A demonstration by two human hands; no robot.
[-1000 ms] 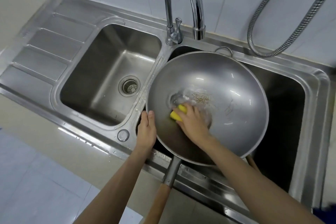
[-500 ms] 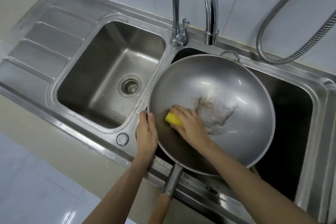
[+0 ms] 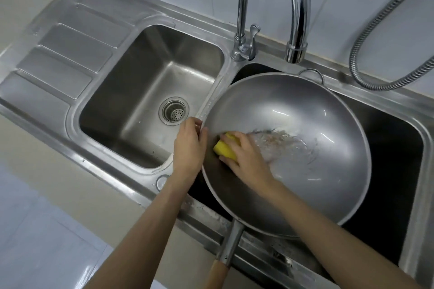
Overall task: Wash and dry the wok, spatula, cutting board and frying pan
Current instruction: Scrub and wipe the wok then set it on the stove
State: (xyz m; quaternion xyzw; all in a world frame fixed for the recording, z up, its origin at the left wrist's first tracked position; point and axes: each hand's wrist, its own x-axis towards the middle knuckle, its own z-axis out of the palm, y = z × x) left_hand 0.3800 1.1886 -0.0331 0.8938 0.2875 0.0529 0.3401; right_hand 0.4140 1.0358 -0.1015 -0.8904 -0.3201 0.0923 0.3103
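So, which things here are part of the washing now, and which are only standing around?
In use: round steel wok; yellow sponge under right hand; left hand gripping wok rim.
Idle: empty steel left basin; chrome tap; ribbed metal hose.

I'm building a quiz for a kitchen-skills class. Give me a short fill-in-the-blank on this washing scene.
1. The right hand presses a ____ sponge against the inside of the wok.
2. The left hand grips the wok's ____.
3. The wok sits over the ____ basin of the sink.
4. The drain strainer lies in the ____ basin.

Missing words: yellow; rim; right; left
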